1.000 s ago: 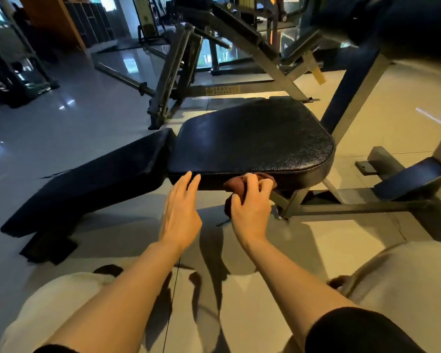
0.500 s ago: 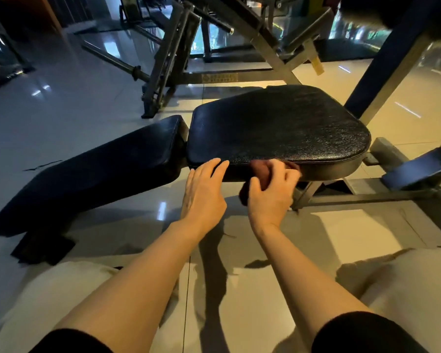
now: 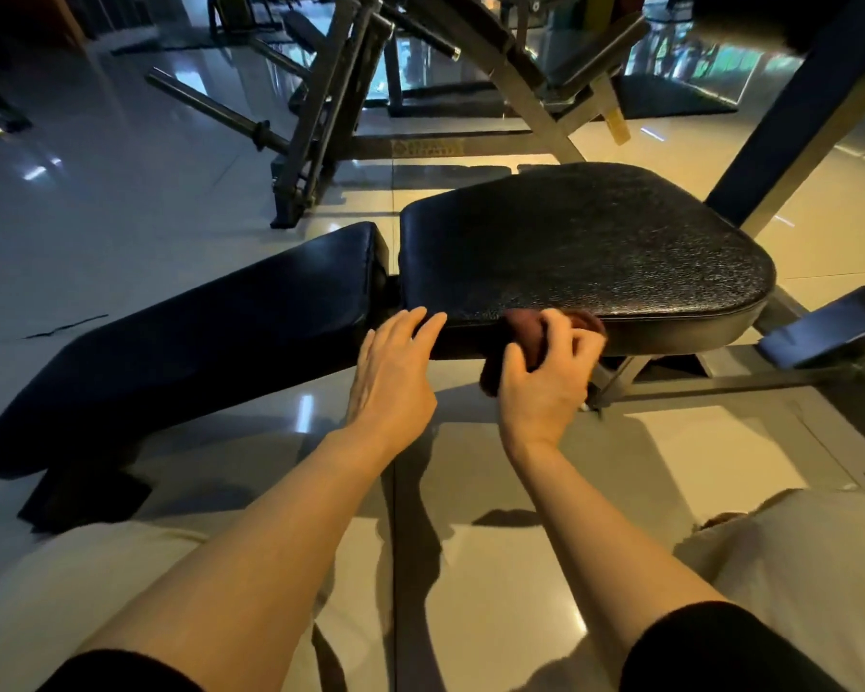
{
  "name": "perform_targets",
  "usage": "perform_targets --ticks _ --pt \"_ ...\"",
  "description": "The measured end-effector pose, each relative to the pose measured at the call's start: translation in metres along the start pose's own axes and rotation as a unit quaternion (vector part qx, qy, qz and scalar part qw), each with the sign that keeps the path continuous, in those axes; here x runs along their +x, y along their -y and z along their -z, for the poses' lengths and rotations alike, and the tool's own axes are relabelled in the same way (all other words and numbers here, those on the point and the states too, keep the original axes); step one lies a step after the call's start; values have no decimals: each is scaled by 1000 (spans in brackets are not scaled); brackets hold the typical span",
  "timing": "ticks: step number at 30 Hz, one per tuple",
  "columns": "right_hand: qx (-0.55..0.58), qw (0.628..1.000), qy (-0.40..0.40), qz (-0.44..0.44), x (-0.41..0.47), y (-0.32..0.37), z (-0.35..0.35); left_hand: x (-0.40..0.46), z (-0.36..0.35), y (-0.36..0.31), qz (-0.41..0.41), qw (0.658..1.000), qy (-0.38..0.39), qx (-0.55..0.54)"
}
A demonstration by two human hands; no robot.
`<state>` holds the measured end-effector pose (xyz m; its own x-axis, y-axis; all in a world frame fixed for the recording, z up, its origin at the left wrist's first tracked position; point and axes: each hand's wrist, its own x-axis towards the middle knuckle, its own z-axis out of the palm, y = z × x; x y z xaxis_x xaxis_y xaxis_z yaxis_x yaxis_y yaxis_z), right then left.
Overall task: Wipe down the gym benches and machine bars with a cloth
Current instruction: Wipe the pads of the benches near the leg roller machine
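Observation:
A black padded bench seat (image 3: 580, 242) lies in front of me, with its long back pad (image 3: 211, 337) sloping down to the left. My right hand (image 3: 545, 377) grips a dark red cloth (image 3: 523, 329) and presses it against the seat's near edge. Part of the cloth hangs below the edge; the rest is hidden under my fingers. My left hand (image 3: 395, 372) rests with straight fingers on the same edge, just left of the cloth, near the gap between the two pads.
The bench's metal frame and leg (image 3: 620, 377) stand under the seat on a glossy tiled floor (image 3: 121, 202). A dark foot plate (image 3: 830, 327) sits at the right. Other machines with grey steel bars (image 3: 320, 117) stand behind. My knees in light trousers fill the bottom corners.
My right hand has slid the cloth a little to the right along the seat's near edge. The left hand stays on the edge, and my view has come closer to the bench.

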<state>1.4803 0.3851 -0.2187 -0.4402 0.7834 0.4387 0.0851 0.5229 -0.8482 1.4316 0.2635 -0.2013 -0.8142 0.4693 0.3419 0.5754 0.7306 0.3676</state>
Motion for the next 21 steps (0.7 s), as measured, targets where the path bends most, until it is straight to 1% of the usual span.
perform_targets --ticks 2,3,4,7,8,9,10,14,15,18,21 --pt "9 997 78 26 -15 5 -10 -1 4 8 -14 1000 2 -9" --pt "14 995 93 28 -20 6 -13 -2 6 12 -12 1000 -1 -14" --pt "19 996 80 22 -22 6 -14 -2 8 16 -7 1000 -3 -18" --pt "22 998 -45 -36 -19 4 -14 -2 8 31 7 1000 -3 -21" --pt "18 996 -69 -58 -18 4 -16 -2 8 36 10 1000 0 -20" --pt "11 995 -71 -68 -20 6 -20 -4 9 41 11 1000 2 -16" --pt "2 996 -56 -64 -24 9 -26 -5 11 47 12 1000 2 -10" --pt "-8 998 64 -9 -53 30 -55 -16 27 70 19 1000 0 0" --pt "-5 997 75 -16 -56 35 -61 -19 32 76 23 1000 3 2" --pt "4 995 72 -68 -62 51 -70 -24 42 93 41 999 8 15" --pt "21 984 176 -11 -76 65 -79 -20 49 96 61 998 14 10"
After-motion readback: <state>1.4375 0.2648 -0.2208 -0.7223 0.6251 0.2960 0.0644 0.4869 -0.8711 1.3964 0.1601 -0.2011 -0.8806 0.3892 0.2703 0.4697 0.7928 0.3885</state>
